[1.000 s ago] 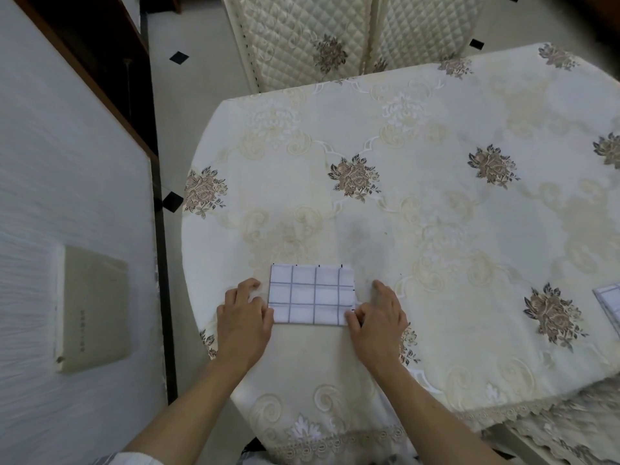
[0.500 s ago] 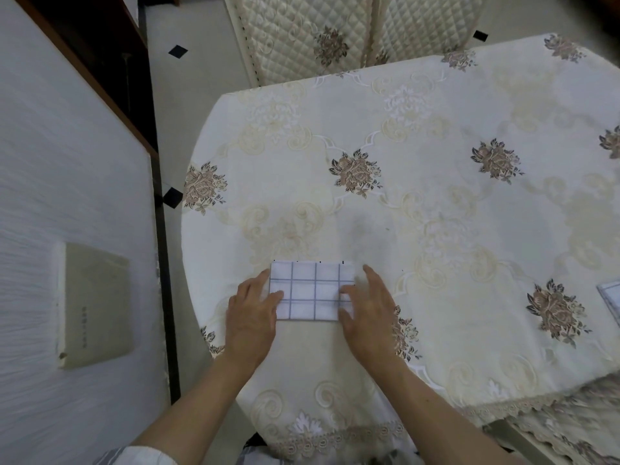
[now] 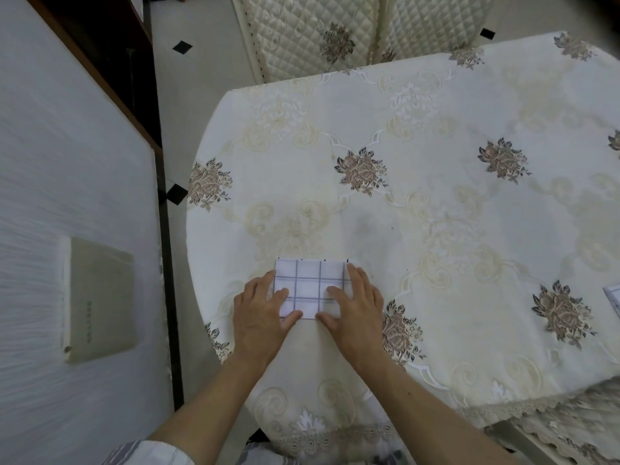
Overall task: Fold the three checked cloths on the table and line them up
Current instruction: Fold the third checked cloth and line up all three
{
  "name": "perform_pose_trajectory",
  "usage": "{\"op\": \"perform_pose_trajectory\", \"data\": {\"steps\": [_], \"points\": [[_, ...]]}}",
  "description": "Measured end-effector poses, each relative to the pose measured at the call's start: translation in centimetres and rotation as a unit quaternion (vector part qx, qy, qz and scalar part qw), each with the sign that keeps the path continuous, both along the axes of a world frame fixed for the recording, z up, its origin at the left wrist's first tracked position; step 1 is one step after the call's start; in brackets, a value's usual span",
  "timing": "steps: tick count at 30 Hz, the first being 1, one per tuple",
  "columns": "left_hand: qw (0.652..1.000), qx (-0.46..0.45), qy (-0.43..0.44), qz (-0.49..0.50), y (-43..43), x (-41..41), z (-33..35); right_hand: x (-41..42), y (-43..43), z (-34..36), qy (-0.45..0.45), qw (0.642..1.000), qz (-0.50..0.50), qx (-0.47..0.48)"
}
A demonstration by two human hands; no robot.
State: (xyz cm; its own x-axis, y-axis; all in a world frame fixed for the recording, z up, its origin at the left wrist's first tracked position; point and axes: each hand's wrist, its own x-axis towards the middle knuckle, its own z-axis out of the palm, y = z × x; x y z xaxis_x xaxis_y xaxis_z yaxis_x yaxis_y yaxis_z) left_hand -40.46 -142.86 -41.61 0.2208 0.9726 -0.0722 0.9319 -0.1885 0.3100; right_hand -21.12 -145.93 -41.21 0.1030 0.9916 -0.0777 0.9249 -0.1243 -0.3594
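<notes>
Cloth (image 3: 310, 280), one of three: folded small near worktop (image 3: 436, 229) front edge, left hand (image 3: 265, 317) and right hand (image 3: 357, 307) pressing it flat-fingered; second cloth (image 3: 614, 296) barely visible far right; third unseen, lining-up pending.

Both arms are bare from the wrist up the forearm, and the left hand (image 3: 260, 317) and right hand (image 3: 355, 313) are uncovered. At about 7 o'clock in the view the left arm comes out of a loose, pale sleeve (image 3: 147, 453) with thin grey stripes, its edge sitting near the elbow, while the right arm runs bare to the frame's edge at 5 o'clock. At 6 o'clock, along the bottom edge, a blurred strip of grey-and-white striped garment (image 3: 258, 457) shows.
</notes>
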Motion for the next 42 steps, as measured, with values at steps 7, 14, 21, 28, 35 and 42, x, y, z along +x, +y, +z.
{"op": "perform_pose_trajectory", "data": {"steps": [7,14,21,28,35,42], "points": [[0.999,-0.013,-0.014,-0.027,0.5,-1.7,-0.2,2.3,-0.4,0.0,-0.019,1.000,0.005,-0.021],[0.997,-0.036,-0.024,-0.068,0.9,-3.2,-0.1,5.0,-0.9,-0.2,-0.024,0.999,0.004,-0.023],[0.991,-0.050,-0.011,-0.127,1.8,-3.6,1.0,6.5,-0.6,0.0,0.002,0.999,-0.006,-0.045],[0.973,-0.027,0.086,-0.212,2.3,-2.2,2.5,6.0,-0.6,0.8,0.012,0.996,-0.016,-0.092],[0.953,0.018,0.155,-0.259,1.7,-0.1,2.8,5.8,-0.2,1.6,0.016,0.992,-0.021,-0.127],[0.977,0.051,0.059,-0.197,1.0,-0.7,2.7,5.7,0.2,2.1,0.023,0.991,-0.022,-0.132]]}}
